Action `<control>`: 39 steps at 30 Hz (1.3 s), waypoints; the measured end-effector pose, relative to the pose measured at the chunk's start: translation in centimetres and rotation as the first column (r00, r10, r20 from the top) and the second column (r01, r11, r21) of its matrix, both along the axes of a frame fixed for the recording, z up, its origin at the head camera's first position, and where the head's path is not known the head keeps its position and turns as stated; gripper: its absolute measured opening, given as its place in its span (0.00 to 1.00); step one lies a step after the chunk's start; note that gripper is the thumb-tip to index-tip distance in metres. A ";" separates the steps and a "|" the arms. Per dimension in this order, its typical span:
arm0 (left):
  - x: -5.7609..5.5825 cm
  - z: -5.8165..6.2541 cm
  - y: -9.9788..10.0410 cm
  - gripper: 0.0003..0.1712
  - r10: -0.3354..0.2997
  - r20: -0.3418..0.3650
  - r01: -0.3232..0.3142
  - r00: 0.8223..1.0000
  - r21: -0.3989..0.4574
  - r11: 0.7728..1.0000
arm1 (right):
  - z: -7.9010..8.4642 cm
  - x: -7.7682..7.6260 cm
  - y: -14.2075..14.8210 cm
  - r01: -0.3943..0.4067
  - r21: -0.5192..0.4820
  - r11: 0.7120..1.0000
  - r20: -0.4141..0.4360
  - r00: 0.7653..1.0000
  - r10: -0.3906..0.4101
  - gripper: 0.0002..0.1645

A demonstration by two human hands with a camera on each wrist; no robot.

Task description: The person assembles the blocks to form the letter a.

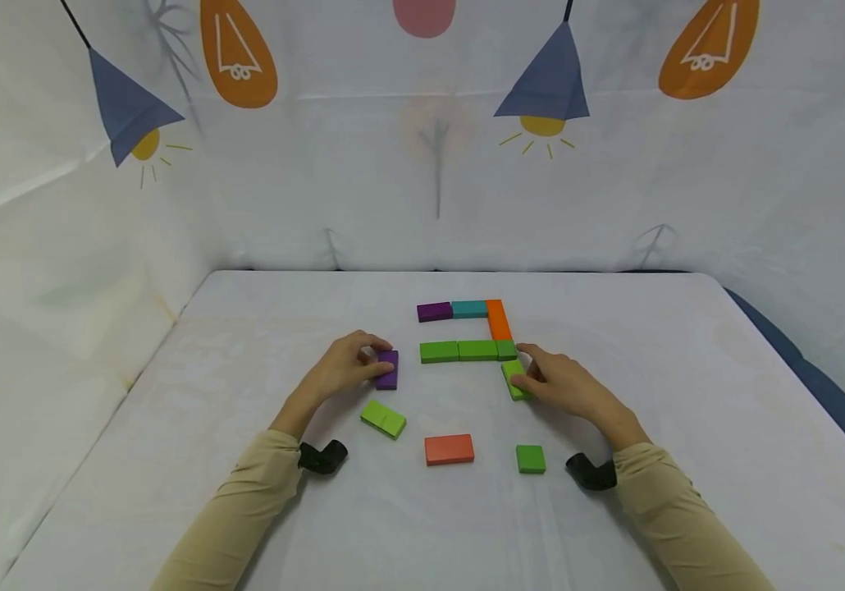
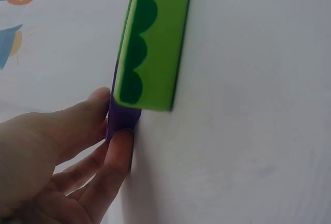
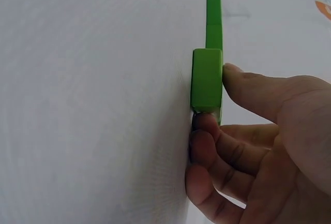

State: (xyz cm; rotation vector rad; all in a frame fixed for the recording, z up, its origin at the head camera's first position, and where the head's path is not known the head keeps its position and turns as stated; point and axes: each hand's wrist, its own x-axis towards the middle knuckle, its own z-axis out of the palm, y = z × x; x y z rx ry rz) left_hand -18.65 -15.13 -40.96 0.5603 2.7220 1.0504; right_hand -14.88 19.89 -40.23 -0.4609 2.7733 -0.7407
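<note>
Pinching the purple block (image 1: 388, 369) between thumb and fingers, the left hand (image 1: 344, 361) is positioned left of and below the centre of the head view. The right hand (image 1: 566, 384), right of centre, grips the lime block (image 1: 514, 377), which sits tilted below the right end of a row of three green blocks (image 1: 477, 350). An orange block (image 1: 499, 319) rises from that end of the row; its top adjoins a teal block (image 1: 470, 309), followed leftward by a dark purple block (image 1: 434, 312). Three loose pieces lie in the lower middle of the frame: a two-part lime piece (image 1: 383, 419) (set diagonally, below the left hand), a red-orange block (image 1: 449, 449) and a square green block (image 1: 531, 459). All blocks rest on the white table (image 1: 651, 369).
</note>
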 end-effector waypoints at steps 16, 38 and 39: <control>0.2 -0.6 0.6 0.20 0.015 -0.035 -0.014 0.999 0.020 1.000 | 0.1 0.3 -0.5 0.063 0.007 0.998 0.023 0.998 -0.063 0.34; 0.3 -0.6 1.1 0.19 0.041 -0.041 -0.041 0.998 0.021 0.999 | 0.1 0.3 -0.8 0.126 -0.012 0.992 0.037 0.991 -0.126 0.33; 0.3 -0.6 1.1 0.19 0.042 -0.042 -0.041 0.998 0.019 0.999 | 0.1 0.3 -0.8 0.125 -0.013 0.992 0.036 0.992 -0.124 0.33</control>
